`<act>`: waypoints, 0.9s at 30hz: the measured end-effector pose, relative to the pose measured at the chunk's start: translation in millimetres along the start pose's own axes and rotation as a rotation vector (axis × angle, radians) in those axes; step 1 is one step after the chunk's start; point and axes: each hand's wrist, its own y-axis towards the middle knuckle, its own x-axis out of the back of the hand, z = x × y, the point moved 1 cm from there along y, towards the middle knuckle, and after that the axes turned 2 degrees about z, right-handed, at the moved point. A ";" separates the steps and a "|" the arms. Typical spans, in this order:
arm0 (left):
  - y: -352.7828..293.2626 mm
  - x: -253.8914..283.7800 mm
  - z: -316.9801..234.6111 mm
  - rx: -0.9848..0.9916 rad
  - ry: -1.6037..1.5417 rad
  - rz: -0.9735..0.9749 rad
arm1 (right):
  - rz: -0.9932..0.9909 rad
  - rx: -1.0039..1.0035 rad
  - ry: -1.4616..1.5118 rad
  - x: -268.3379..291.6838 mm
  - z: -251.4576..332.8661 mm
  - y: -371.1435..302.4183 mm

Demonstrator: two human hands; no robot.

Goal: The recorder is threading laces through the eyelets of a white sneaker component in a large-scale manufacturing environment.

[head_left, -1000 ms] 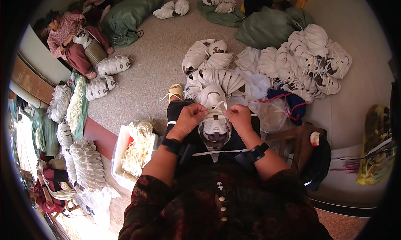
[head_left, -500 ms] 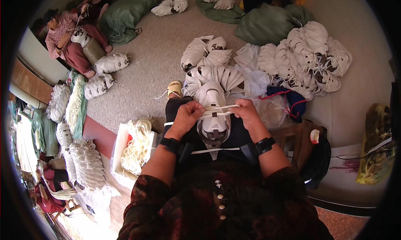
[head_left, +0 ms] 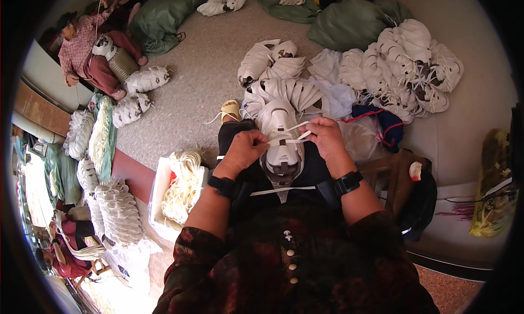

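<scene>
- l hand (head_left: 244, 151): fingertips together, pinched on white lace (head_left: 295, 141); r hand (head_left: 326, 140): thumb + finger clamped on lace strands too.
- pale shoe upper (head_left: 279, 116) lies over lap, betw. hands, dark trousers (head_left: 232, 131) beside it.
- risk, prob.: uneven pull cd leave 1 side slack; weak pinch cd drop an end; upper might twist, no palm steadying it.
- long axis approx. straight out from body; rounded, toe-like end far, dark-trimmed end near.

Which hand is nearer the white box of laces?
Left: the left hand is to the right of the white box; the right hand is farther right, beyond the shoe.
</scene>
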 end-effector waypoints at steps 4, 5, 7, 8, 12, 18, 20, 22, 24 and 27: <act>7.0 -1.7 -0.3 0.075 0.069 -0.038 | 0.267 -0.087 0.216 18.1 -5.5 -0.5; 9.5 -2.8 0.2 0.095 0.076 -0.076 | 0.268 -0.088 0.217 18.0 -9.9 -1.9; 12.6 -8.8 5.4 0.059 0.181 -0.163 | -0.048 -0.089 0.137 6.5 -14.1 -9.8; 13.3 -11.9 9.2 0.017 0.286 -0.244 | -0.042 -0.095 0.138 8.6 -15.2 -11.0; 14.4 -17.6 12.1 -0.027 0.443 -0.209 | 0.223 0.167 -0.782 17.0 -9.2 -7.3; 1.4 -17.1 -10.9 0.105 0.590 -0.211 | 0.384 0.027 -0.870 2.8 6.7 -16.5; 1.9 -16.0 -12.3 0.129 0.543 -0.230 | 0.202 -0.124 -0.472 6.5 -0.1 -15.5; 1.2 -13.0 -10.0 0.165 0.496 -0.251 | 0.227 -0.124 -0.306 5.1 0.4 -21.2; 1.0 -7.7 -6.4 0.175 0.364 -0.196 | 0.254 -0.126 -0.140 4.1 -0.6 -24.8; -0.6 -3.8 13.8 0.038 0.063 -0.147 | 0.320 -0.176 -0.028 5.9 -1.4 -28.1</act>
